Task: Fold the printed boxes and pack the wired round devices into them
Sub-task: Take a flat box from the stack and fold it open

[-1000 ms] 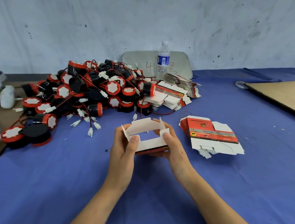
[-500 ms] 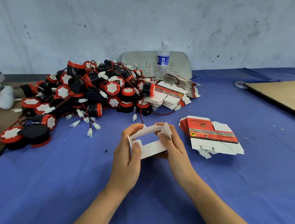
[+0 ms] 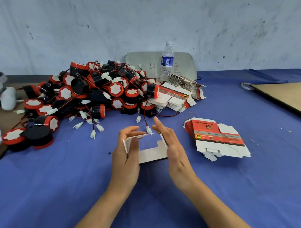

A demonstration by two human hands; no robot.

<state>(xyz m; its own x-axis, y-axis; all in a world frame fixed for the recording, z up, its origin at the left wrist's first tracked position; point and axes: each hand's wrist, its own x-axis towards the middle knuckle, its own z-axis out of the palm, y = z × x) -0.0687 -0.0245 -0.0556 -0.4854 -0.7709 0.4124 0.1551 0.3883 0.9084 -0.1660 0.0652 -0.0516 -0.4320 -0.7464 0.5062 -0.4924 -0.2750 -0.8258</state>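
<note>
Nearest, over the blue cloth, a half-formed box is held between both hands, its white inside turned toward the wearer and its ends not yet closed. The left hand is wrapped round the left end, with the fingers curled over the top edge. The right hand is laid flat against the right end, fingers nearly straight and nothing clasped; where its thumb lies cannot be told.

The step in hand is judged to be squaring the sleeve and tucking in an end. It is best done with the left end pinched firmly so that the walls are held square. The right-end flaps should then be pushed in along their creases, small side flaps first. Pressure should be put on the folds rather than mid-panel, or the thin card may be buckled.

A white plug on a red wire lies just behind the box's top edge and should be kept out of the closing end. To the right, a fanned stack of flat boxes is laid ready. Farther back, the pile of round devices is heaped at the left, well apart from the hands. A second heap of flat cartons touches its right side, and a water bottle stands behind.
</note>
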